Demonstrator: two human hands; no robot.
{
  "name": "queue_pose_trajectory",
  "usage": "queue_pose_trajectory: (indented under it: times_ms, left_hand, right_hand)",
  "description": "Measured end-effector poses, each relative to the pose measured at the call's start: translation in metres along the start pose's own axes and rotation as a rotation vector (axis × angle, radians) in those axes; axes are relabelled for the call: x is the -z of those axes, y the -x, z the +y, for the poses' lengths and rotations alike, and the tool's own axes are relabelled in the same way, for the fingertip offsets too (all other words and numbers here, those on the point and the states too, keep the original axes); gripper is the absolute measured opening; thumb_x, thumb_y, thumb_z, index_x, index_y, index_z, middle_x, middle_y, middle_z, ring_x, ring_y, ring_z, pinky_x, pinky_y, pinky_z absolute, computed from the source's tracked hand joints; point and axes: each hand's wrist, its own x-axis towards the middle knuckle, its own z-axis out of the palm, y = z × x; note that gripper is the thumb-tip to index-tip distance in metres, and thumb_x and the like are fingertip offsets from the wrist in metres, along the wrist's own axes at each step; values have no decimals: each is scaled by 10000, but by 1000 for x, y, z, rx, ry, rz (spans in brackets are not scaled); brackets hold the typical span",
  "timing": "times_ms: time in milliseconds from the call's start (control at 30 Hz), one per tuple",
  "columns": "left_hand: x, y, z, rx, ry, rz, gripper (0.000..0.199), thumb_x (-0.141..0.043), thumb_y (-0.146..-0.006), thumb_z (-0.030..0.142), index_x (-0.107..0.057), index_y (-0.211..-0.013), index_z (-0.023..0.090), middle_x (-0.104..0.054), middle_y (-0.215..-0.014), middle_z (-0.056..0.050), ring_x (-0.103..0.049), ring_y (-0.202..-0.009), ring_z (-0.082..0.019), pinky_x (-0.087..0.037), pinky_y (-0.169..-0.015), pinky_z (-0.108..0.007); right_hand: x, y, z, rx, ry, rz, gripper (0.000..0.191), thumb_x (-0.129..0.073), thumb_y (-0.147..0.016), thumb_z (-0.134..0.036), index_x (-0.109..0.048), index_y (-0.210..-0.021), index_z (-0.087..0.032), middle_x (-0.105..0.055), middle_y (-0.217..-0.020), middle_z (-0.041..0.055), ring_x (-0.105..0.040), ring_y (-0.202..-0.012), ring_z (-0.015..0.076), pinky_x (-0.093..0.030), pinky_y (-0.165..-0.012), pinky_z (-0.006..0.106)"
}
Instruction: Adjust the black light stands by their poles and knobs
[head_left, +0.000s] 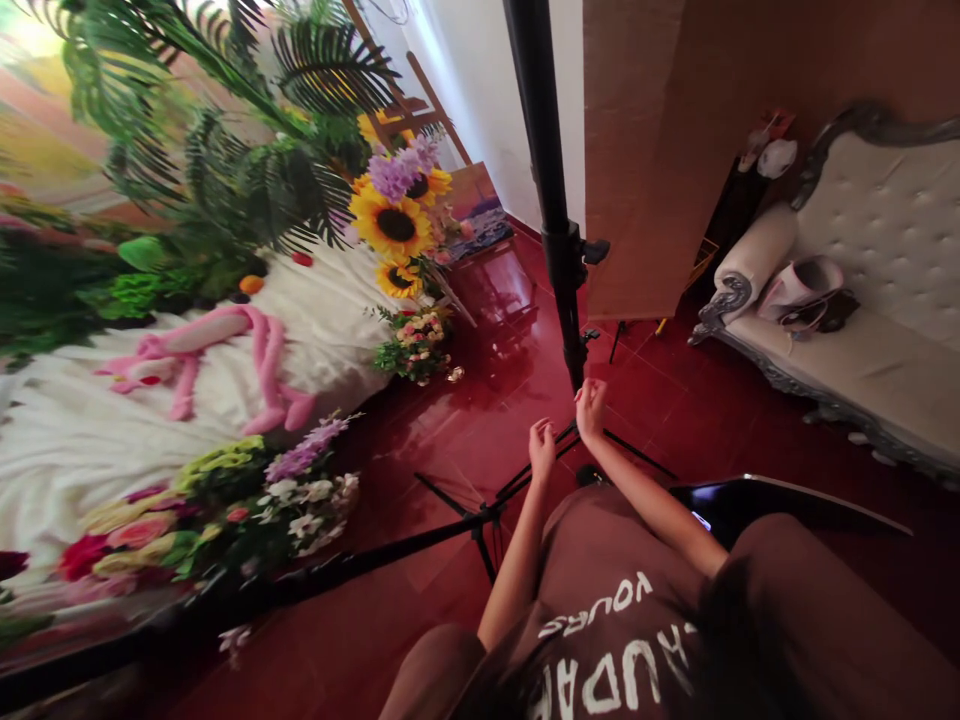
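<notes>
- The black stand (547,150) is in front of the person. Its pole comes from the top edge of the view, a little leaning, and goes down to the red floor (637,395).
- This pole is dark and smooth. It has a thick collar (560,243) with a big knob (596,251) at its right side, and lower a smaller knob (591,335). Below, thin legs (637,453) are spread on the floor.
- The right hand (591,405) is at the lower part of the pole. Its fingers are bent, but I cannot tell if they grip the pole or only are near it.
- The left hand (541,448) is raised just beside, to the left of the pole. Its fingers are loosely curved and partly open, around no thing that I can see.
- A second black pole (405,548) crosses the lower left, in front of the flowers (135,530).
- On the left, a pink plush toy (217,330) lies on the white cloth (330,300), with palm leaves (247,170) behind it.
- Sunflowers (395,225) stand between this cloth and a painting (480,215).
- Behind the pole hangs a brown backdrop (637,150).
- On the right is a pale tufted sofa (870,370) with a grey carved frame; a white and pink object (802,285) rests on its seat.
</notes>
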Motion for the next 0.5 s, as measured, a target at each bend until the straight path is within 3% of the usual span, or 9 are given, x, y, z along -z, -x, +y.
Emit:
queue_pose_trajectory:
  times_ms: [100, 167, 300, 500]
  left_hand:
    - [31, -4, -1, 41, 27, 111, 202, -502, -915, 273, -564, -1068, 157, -652, -1059, -98, -663, -772, -114, -560, -781, -299]
    - [49, -6, 3, 40, 38, 165, 197, -481, -926, 262, -550, -1079, 157, -643, -1053, -91, -658, -772, -100, -556, -781, -280]
    - [76, -4, 13, -11, 82, 268, 208, -476, -925, 274, -541, -1087, 159, -629, -1079, -93, -658, -807, -93, -553, -770, -251]
    - [123, 8, 22, -103, 116, 450, 287, -519, -897, 388, -548, -1065, 157, -646, -1067, -95, -660, -738, -97, -548, -720, -254]
  right_hand:
    - [-14, 40, 15, -87, -25, -59, 237, -392, -936, -485, -374, -892, -252, -483, -622, -56, -512, -559, 131, -441, -592, 242]
    - [-25, 62, 17, -102, -28, -172, 213, -410, -932, -454, -387, -879, -249, -481, -613, -63, -511, -558, 126, -436, -599, 239]
    - [-43, 91, 5, -99, -1, -445, 182, -428, -935, -410, -450, -880, -238, -532, -634, -47, -531, -581, 131, -439, -608, 243]
    - [-78, 125, -6, -131, 35, -656, 136, -464, -902, -374, -470, -837, -254, -537, -639, -48, -535, -592, 124, -442, -630, 225]
